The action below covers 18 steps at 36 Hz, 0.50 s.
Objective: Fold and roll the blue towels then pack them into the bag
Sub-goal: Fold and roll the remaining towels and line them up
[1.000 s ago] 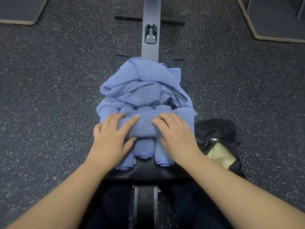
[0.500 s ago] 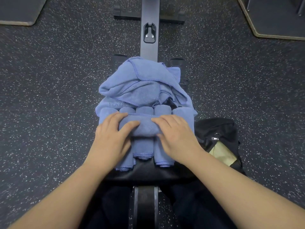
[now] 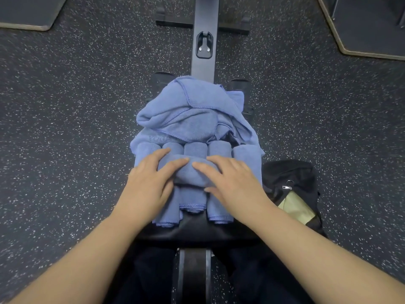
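Towel roll (image 3: 192,172) | left hand (image 3: 151,183), right hand (image 3: 234,183) side by side | fingers flat, pressing it

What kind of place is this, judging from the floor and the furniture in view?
Probably a gym. The speckled rubber floor is typical of one, the person sits astride a padded bench on a metal frame, and platform edges lie at the corners.

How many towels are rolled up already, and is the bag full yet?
About five rolled towels lie in a row on the bench. The left hand and right hand press another roll crosswise on top. A loose pile waits, and no towel shows in the bag.
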{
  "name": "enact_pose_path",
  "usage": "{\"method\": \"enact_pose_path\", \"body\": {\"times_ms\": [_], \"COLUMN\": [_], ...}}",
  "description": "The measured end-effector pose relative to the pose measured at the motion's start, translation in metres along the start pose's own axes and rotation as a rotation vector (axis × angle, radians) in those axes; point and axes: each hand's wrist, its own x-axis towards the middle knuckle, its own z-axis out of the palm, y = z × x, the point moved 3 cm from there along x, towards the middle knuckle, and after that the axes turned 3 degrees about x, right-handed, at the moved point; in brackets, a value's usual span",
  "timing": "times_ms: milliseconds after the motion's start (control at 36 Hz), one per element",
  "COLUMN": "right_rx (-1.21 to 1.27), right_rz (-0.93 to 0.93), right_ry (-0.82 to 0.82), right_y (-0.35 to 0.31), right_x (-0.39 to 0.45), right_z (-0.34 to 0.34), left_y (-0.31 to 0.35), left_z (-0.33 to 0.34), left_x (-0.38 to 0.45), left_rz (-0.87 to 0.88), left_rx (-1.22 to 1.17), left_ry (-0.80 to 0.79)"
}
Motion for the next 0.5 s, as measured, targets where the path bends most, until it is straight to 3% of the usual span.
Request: {"method": "enact_pose_path", "body": {"times_ms": [306, 389, 500], "right_rx": [-0.028, -0.039, 0.024], "right_rz": [0.105, 0.158, 0.235], "right_ry": [0.031, -0.038, -0.096], "right_y": [-0.03, -0.048, -0.064], "right_x": [0.003, 0.004, 0.003], "right_z": [-0.007, -0.01, -0.009], "left_y": [-0.01, -0.01, -0.008], "left_z": [-0.011, -0.008, -0.005], "left_x": [-0.021, -0.027, -0.027], "left_rz": [-0.232, -0.331, -0.264], "left_rx": [-0.26, -0.371, -0.48], "left_ry": [0.203, 0.154, 0.114]}}
